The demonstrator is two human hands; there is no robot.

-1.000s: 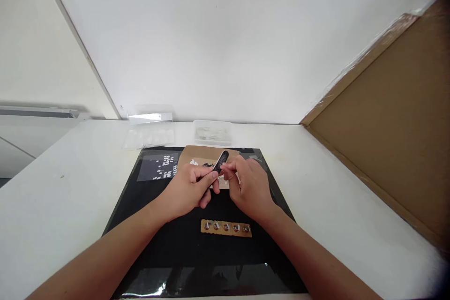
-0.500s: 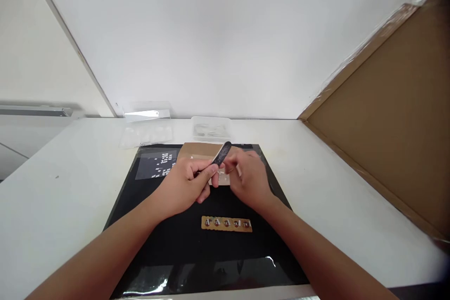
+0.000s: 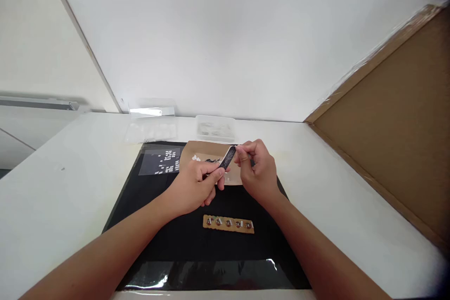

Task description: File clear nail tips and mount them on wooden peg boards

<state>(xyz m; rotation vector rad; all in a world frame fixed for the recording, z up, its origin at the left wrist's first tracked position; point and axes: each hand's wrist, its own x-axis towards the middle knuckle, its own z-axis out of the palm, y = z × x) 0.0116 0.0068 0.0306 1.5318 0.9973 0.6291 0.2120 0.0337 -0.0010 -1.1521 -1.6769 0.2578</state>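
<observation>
My left hand point(image 3: 198, 183) grips a dark nail file point(image 3: 230, 155) between thumb and fingers, its rounded end tilted up to the right. My right hand point(image 3: 258, 164) is closed in a pinch right at that upper end; whatever small piece sits in its fingertips is too small to make out. Below both hands, a tan paper tray point(image 3: 188, 152) is partly covered, with white bits and dark marks inside it. Closer to me lies a tan strip point(image 3: 228, 224) carrying several round shiny pieces with white tabs.
A black mat point(image 3: 168, 243) with a glossy front edge lies on the white table point(image 3: 333, 206). A clear sheet with white tabs point(image 3: 160, 161) rests at its upper left. Behind stand an open clear case point(image 3: 151, 126) and a clear box point(image 3: 215, 127). A cardboard panel point(image 3: 393, 117) borders the right.
My right hand, blurred before, is now in a steady pinch at the file's tip. The view has shifted slightly, and more of the tan tray shows.
</observation>
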